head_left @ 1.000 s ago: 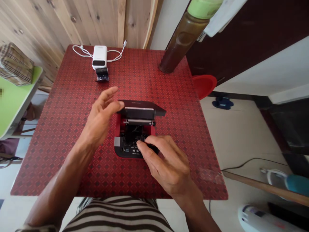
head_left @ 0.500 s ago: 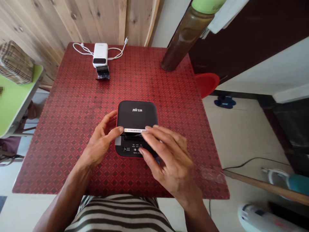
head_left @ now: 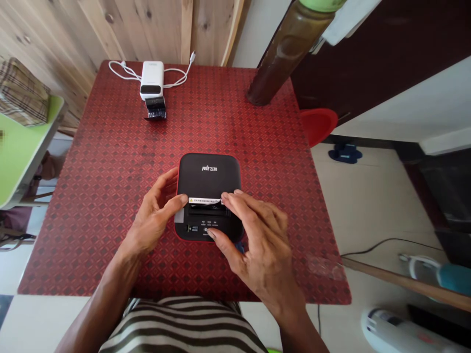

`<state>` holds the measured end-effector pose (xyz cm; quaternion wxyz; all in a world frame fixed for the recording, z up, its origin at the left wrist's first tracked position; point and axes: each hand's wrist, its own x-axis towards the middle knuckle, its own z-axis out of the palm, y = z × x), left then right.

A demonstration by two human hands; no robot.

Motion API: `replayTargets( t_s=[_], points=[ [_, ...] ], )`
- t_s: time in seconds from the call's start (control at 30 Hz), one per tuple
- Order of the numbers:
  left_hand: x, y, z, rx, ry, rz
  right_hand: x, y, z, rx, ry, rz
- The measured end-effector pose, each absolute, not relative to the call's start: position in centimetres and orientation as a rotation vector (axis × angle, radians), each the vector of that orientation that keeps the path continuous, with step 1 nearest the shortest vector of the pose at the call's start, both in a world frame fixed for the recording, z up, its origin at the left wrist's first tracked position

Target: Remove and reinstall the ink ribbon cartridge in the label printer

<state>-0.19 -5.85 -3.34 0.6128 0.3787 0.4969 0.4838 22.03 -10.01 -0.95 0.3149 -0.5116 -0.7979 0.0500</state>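
Note:
A small black printer with a red trim sits lid-down in the middle of the red patterned table. My left hand rests against its left side, thumb touching the front edge of the lid beside a white and yellow label strip. My right hand lies over the right front corner, fingers stretched across the lid edge and thumb by the front buttons. Neither hand grips anything.
At the far edge lie a white power bank with a white cable and a small black part. A tall brown bottle stands at the back right. A green side table is to the left.
The printer lid, raised a second ago, is now shut. My left hand came down from the lid to the printer's left side; my right hand moved from inside the bay onto the lid edge.

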Motion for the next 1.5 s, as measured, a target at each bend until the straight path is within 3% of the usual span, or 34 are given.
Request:
replayTargets(
  t_s=[1.2,1.37,1.5],
  points=[
    [0.2,-9.2,-3.4,0.909,1.234,1.144,21.6,-13.8,-5.3,-1.408,-1.606,0.410],
    [-0.1,-9.5,-3.4,0.967,1.265,1.128,22.6,-13.4,-4.1,-1.396,-1.606,0.430],
    [-0.6,-9.5,-4.0,0.980,1.225,1.137,24.2,-10.7,-1.5,-1.333,-1.765,0.242]
  ],
)
